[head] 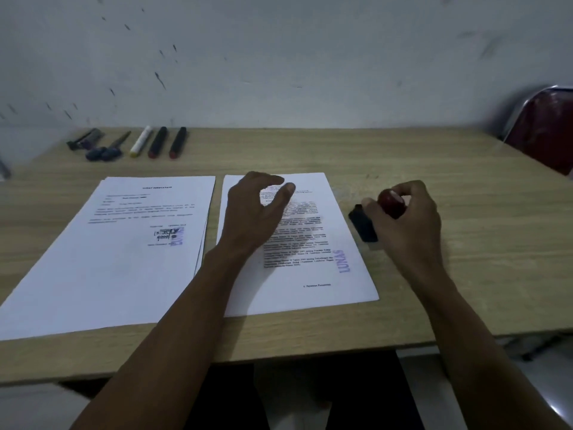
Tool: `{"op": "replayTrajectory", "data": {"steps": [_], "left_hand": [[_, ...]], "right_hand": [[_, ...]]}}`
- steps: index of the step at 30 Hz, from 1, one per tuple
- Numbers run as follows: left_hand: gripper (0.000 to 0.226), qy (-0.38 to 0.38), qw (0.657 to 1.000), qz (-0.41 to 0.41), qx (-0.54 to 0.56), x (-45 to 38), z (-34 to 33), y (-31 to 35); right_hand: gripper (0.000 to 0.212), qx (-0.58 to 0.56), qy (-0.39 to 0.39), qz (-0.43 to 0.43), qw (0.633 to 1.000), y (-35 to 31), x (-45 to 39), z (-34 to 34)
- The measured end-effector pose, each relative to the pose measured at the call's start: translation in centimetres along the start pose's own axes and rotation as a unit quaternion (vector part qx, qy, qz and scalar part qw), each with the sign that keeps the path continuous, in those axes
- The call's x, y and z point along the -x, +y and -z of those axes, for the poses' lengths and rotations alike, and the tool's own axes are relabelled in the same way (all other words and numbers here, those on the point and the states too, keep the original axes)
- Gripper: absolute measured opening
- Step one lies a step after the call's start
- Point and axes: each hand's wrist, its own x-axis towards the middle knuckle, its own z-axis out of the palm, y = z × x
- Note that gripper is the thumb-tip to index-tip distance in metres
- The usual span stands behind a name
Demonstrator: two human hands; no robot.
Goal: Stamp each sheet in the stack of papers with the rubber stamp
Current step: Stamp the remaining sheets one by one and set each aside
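Two piles of printed sheets lie on the wooden table [465, 290]. The left pile [117, 259] has a purple stamp mark near its lower right text. The right sheet [310, 293] carries a purple "LUNAS" mark [344, 261] at its right edge. My left hand [257, 209] hovers over the right sheet with fingers curved and apart, holding nothing. My right hand [403, 218] grips the red knob of the rubber stamp [392, 203]. The stamp's black base [362, 223] rests on the table just right of the sheet.
Several markers and pens [158, 142] and a pair of blue-handled scissors [107, 148] lie in a row at the table's far left, by the wall. A dark red chair [545, 131] stands at the far right corner.
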Motion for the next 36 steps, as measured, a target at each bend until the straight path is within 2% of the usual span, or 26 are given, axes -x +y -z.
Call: {"op": "replayTrajectory", "data": {"steps": [3, 7, 16, 22, 31, 36], "left_hand": [[0.023, 0.01, 0.999, 0.029, 0.009, 0.1, 0.0, -0.4], [0.017, -0.003, 0.999, 0.041, 0.017, 0.2, -0.1, -0.7], [0.011, -0.002, 0.999, 0.035, 0.014, 0.3, -0.1, -0.6], [0.013, 0.002, 0.999, 0.034, 0.008, 0.3, -0.1, -0.7], [0.011, -0.006, 0.999, 0.037, 0.007, 0.3, 0.0, -0.8], [0.01, -0.016, 0.999, 0.043, 0.007, 0.4, 0.2, -0.7]], "right_hand": [[0.035, -0.007, 0.055, -0.021, 0.998, 0.9, -1.4, 0.0], [0.038, 0.013, 0.082, -0.033, 0.996, 1.5, -2.9, -0.4], [0.037, 0.127, 0.031, 0.002, 0.991, 1.7, -4.2, -2.2], [0.04, 0.164, 0.037, 0.004, 0.986, 2.2, -4.2, -2.8], [0.042, 0.092, -0.002, 0.017, 0.996, 2.5, -3.9, -3.0], [0.055, 0.071, -0.014, -0.007, 0.997, 2.0, -3.2, -2.1]]}}
